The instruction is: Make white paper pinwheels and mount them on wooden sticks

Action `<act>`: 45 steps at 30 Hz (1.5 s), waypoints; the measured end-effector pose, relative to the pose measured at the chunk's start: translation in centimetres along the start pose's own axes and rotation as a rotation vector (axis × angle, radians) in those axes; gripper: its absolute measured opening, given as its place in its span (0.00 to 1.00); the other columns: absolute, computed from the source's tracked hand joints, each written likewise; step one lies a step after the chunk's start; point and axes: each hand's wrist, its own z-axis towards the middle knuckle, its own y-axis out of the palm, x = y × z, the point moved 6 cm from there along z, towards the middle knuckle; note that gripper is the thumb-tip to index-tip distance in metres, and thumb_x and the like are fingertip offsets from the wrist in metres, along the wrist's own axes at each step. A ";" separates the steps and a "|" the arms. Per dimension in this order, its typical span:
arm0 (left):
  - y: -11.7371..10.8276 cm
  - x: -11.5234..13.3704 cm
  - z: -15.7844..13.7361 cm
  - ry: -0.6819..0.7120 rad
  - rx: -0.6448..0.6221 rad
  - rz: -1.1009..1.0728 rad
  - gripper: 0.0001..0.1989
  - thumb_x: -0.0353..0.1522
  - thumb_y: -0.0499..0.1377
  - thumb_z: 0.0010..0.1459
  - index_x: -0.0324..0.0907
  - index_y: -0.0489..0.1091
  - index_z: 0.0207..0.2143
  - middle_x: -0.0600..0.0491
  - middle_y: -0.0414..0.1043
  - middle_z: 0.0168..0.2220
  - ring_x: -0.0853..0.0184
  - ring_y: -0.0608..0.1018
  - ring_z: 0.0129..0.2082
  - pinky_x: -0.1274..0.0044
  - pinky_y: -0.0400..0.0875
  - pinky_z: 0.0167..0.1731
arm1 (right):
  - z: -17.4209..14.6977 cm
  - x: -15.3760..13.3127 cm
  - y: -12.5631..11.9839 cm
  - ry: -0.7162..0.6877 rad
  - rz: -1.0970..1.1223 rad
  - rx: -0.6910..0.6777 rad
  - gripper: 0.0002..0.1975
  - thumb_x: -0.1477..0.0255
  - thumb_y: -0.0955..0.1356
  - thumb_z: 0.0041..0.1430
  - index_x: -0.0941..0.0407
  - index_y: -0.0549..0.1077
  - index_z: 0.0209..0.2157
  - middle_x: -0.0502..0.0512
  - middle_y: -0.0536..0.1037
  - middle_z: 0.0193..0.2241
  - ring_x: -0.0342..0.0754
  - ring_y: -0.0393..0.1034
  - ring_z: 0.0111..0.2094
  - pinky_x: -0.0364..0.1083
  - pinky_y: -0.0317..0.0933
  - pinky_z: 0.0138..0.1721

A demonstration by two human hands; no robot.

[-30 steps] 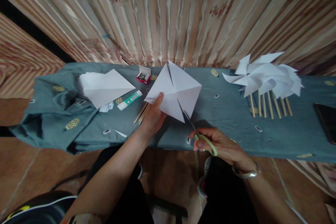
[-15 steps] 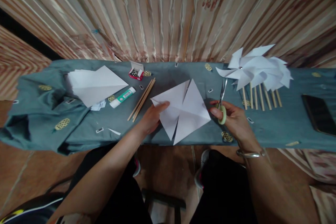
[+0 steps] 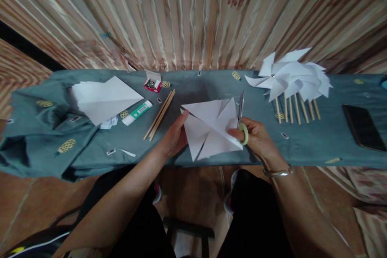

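Observation:
A white square of paper (image 3: 198, 135) with slits cut in from its corners is held over the cloth, in the middle of the head view. My left hand (image 3: 174, 138) pinches its left corner, thumb on top. In my right hand (image 3: 257, 136) are scissors (image 3: 243, 133) with pale green handles, their blades pointing away from me. The right thumb reaches through a handle loop and touches the paper's right side; my right fingers are partly hidden. Left of the paper lie several wooden sticks (image 3: 160, 115).
A green cloth (image 3: 90, 151) covers the narrow table. On the left lie stacked paper sheets (image 3: 105, 98), a glue stick (image 3: 137, 113) and a small red box (image 3: 152, 84) of metal pieces. Paper pinwheels (image 3: 293, 78) on sticks and a dark phone (image 3: 363, 127) lie on the right.
My right hand, with the scissors, has moved left to the paper's right side. The paper has turned slightly, and a slit now shows near my left thumb. The view has shifted a little.

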 end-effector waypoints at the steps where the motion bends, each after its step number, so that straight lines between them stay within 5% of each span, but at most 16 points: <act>1: 0.4 0.3 -0.1 -0.005 -0.047 -0.025 0.26 0.54 0.57 0.56 0.41 0.76 0.39 0.43 0.80 0.37 0.55 0.80 0.41 0.67 0.74 0.41 | 0.2 0.1 0.0 -0.023 0.030 0.048 0.17 0.63 0.79 0.35 0.53 0.77 0.28 0.46 0.78 0.23 0.42 0.65 0.22 0.42 0.61 0.25; 4: 1.3 0.9 -0.6 0.010 -0.145 -0.072 0.34 0.58 0.50 0.57 0.39 0.76 0.43 0.40 0.78 0.45 0.53 0.78 0.48 0.64 0.72 0.48 | 0.5 0.5 0.2 -0.072 0.137 0.199 0.18 0.61 0.78 0.35 0.53 0.77 0.30 0.47 0.80 0.26 0.44 0.69 0.25 0.45 0.65 0.31; 7: 1.7 0.9 -0.7 0.085 -0.136 -0.095 0.26 0.55 0.58 0.54 0.41 0.76 0.37 0.42 0.76 0.47 0.54 0.76 0.51 0.63 0.70 0.51 | 0.7 0.7 0.9 -0.103 0.193 0.268 0.19 0.60 0.78 0.37 0.53 0.75 0.31 0.47 0.80 0.25 0.45 0.70 0.25 0.45 0.65 0.31; 10: 1.9 0.1 -0.5 0.146 -0.085 -0.016 0.16 0.43 0.68 0.47 0.42 0.75 0.34 0.46 0.76 0.46 0.56 0.76 0.49 0.64 0.71 0.49 | 0.7 0.7 1.9 -0.121 0.214 0.262 0.19 0.63 0.78 0.36 0.54 0.74 0.32 0.46 0.79 0.24 0.44 0.70 0.25 0.45 0.65 0.31; 13: 2.2 -0.7 -0.5 0.174 -0.003 0.107 0.11 0.37 0.69 0.47 0.42 0.76 0.33 0.48 0.78 0.41 0.58 0.78 0.46 0.68 0.71 0.48 | 0.7 0.7 2.8 -0.100 0.212 0.231 0.21 0.63 0.78 0.36 0.54 0.74 0.34 0.47 0.79 0.25 0.46 0.71 0.26 0.46 0.66 0.31; 22: 0.1 -0.5 -0.2 0.298 0.253 0.140 0.18 0.28 0.66 0.45 0.42 0.75 0.42 0.50 0.80 0.40 0.59 0.79 0.44 0.68 0.71 0.48 | 0.0 0.4 4.3 -0.067 0.135 0.140 0.18 0.60 0.77 0.38 0.53 0.73 0.30 0.45 0.75 0.22 0.43 0.65 0.25 0.43 0.61 0.28; 27: -1.4 2.4 0.2 0.510 0.367 0.327 0.18 0.30 0.66 0.45 0.39 0.75 0.42 0.49 0.79 0.38 0.58 0.79 0.42 0.67 0.71 0.49 | -1.1 -0.4 4.1 -0.049 -0.007 -0.022 0.20 0.51 0.71 0.51 0.55 0.74 0.31 0.50 0.76 0.24 0.43 0.64 0.25 0.43 0.58 0.26; 34: -2.5 5.3 0.5 0.725 0.423 0.512 0.20 0.33 0.63 0.47 0.39 0.71 0.45 0.48 0.79 0.38 0.58 0.79 0.45 0.65 0.71 0.51 | -3.3 -0.3 4.4 0.108 -0.175 -0.423 0.26 0.48 0.71 0.50 0.58 0.75 0.35 0.53 0.77 0.26 0.44 0.67 0.26 0.45 0.62 0.28; 45: -1.4 4.7 0.0 0.655 0.398 0.537 0.15 0.34 0.63 0.49 0.38 0.73 0.40 0.48 0.79 0.34 0.56 0.80 0.43 0.65 0.72 0.48 | -3.7 1.2 5.0 0.196 -0.133 -0.479 0.26 0.48 0.73 0.47 0.58 0.74 0.32 0.50 0.75 0.25 0.42 0.66 0.26 0.41 0.58 0.29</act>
